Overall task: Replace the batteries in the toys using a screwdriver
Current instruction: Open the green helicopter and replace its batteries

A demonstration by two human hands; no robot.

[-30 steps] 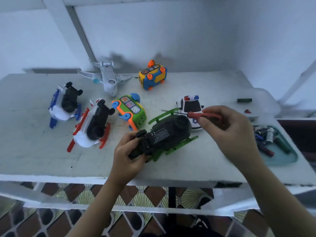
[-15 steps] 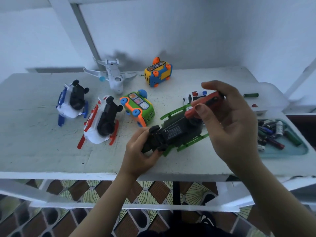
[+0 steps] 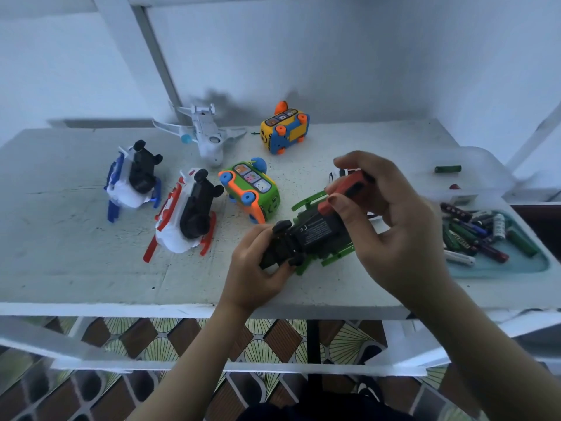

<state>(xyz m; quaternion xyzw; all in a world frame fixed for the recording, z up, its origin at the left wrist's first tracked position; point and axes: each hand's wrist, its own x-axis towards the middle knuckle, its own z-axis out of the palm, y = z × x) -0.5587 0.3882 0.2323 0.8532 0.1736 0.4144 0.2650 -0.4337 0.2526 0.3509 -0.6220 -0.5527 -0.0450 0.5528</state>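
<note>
Red screwdriver: right hand pinches it, pointing down-left | black-green toy: left hand grips it, lying lower-left to upper-right

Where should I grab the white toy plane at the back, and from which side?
On the white toy plane, likely pinch the fuselage from above, just ahead of the wings: it lies flat, nose toward you, and the wings spread thin sideways.

Home-like room: toys on white table, plain wall, patterned floor tiles.
</note>
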